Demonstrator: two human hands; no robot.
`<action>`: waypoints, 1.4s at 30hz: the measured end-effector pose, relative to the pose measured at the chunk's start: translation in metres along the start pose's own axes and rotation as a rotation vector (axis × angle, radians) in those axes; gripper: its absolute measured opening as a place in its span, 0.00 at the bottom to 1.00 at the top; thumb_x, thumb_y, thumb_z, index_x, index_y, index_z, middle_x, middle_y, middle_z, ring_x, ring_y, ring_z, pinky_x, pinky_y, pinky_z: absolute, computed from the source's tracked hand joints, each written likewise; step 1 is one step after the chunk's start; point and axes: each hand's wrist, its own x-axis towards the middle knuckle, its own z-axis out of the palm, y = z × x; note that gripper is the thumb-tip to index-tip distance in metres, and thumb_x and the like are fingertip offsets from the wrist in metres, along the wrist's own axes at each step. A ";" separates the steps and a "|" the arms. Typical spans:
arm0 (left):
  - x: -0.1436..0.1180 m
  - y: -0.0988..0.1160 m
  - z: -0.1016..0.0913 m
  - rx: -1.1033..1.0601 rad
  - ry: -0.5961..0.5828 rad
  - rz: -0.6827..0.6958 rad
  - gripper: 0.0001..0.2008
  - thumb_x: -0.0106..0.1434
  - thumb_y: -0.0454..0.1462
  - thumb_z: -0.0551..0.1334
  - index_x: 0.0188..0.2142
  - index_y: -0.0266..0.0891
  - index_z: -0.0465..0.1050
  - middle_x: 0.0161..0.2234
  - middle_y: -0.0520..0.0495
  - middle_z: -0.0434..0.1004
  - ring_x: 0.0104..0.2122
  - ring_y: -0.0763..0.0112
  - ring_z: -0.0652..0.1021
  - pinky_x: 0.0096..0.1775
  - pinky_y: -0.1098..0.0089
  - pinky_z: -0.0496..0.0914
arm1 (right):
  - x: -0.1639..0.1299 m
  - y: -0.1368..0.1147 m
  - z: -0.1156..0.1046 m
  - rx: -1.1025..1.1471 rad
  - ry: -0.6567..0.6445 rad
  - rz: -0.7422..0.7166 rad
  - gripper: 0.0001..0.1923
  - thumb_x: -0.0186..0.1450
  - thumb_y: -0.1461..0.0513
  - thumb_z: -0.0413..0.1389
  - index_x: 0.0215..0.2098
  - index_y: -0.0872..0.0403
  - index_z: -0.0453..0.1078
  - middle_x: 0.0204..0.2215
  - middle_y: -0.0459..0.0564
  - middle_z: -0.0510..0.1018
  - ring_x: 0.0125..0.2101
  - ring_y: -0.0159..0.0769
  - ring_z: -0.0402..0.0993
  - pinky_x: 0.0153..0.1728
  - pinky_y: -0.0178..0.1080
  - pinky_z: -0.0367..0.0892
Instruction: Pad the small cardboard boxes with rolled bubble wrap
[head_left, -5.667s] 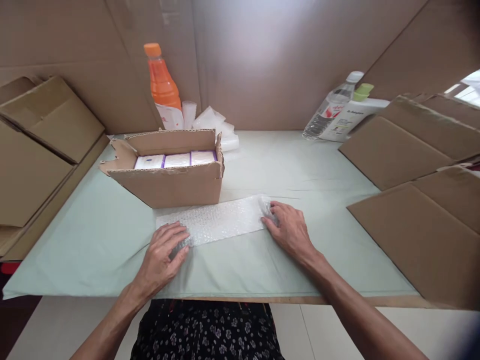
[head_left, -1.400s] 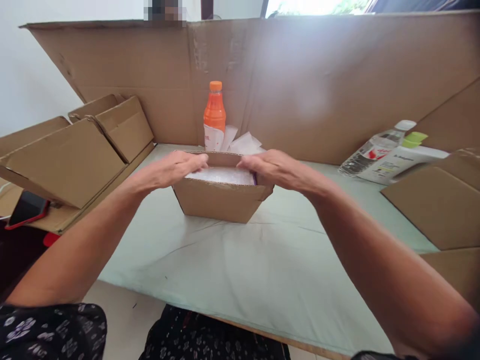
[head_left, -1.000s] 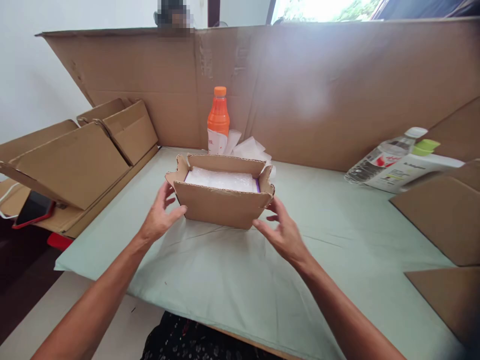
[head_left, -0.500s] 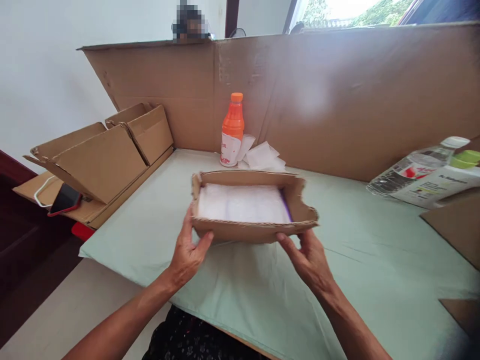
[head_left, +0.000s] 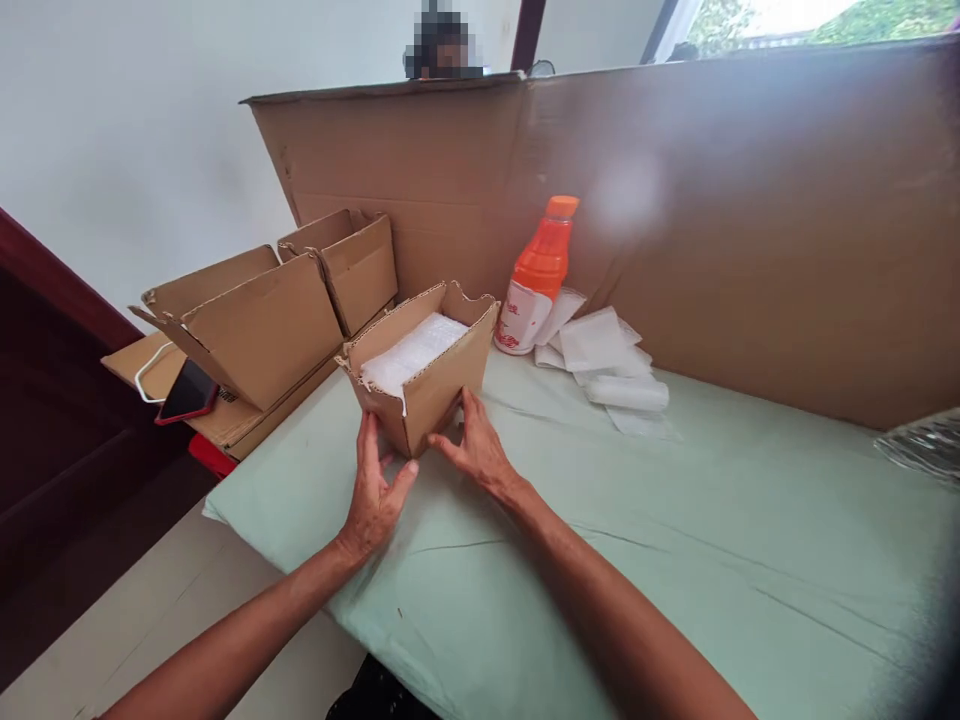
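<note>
Left hand (head_left: 373, 492) fingers (head_left: 367, 440) spread flat against box (head_left: 420, 372) near corner; right hand (head_left: 478, 447) fingers (head_left: 457, 412) open, pressing long side. Box between hands on cloth (head_left: 675, 540), bubble wrap (head_left: 411, 352) inside.

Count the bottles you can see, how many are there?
1 whole: the orange bottle stands by the cardboard wall. A crinkly clear thing at the right edge may be another, cut off.
</note>
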 end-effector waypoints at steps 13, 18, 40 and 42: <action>0.148 -0.064 0.016 0.115 0.030 -0.037 0.36 0.71 0.50 0.55 0.72 0.39 0.47 0.73 0.31 0.48 0.72 0.50 0.53 0.70 0.45 0.51 | 0.153 -0.010 0.055 -0.314 -0.093 0.136 0.50 0.68 0.42 0.53 0.72 0.67 0.41 0.68 0.74 0.58 0.66 0.58 0.60 0.61 0.53 0.59; 0.149 -0.076 0.011 0.159 -0.042 -0.001 0.31 0.71 0.49 0.56 0.69 0.42 0.57 0.70 0.37 0.59 0.69 0.54 0.63 0.68 0.50 0.58 | 0.169 0.000 0.070 -0.359 -0.098 0.086 0.36 0.74 0.51 0.45 0.71 0.67 0.48 0.67 0.71 0.62 0.66 0.56 0.60 0.63 0.53 0.53; 0.138 -0.062 0.013 0.710 -0.247 0.206 0.21 0.62 0.44 0.56 0.49 0.36 0.74 0.56 0.34 0.74 0.61 0.41 0.70 0.64 0.41 0.60 | -0.134 0.020 -0.088 -0.536 -0.213 -0.101 0.21 0.72 0.56 0.53 0.60 0.54 0.69 0.65 0.58 0.69 0.65 0.48 0.62 0.62 0.51 0.59; 0.129 -0.059 0.020 0.773 -0.305 0.256 0.21 0.62 0.45 0.56 0.49 0.36 0.74 0.56 0.32 0.73 0.62 0.40 0.68 0.65 0.41 0.58 | -0.185 0.034 -0.142 -0.629 -0.053 0.109 0.20 0.70 0.58 0.53 0.57 0.56 0.72 0.62 0.63 0.71 0.64 0.54 0.64 0.61 0.57 0.60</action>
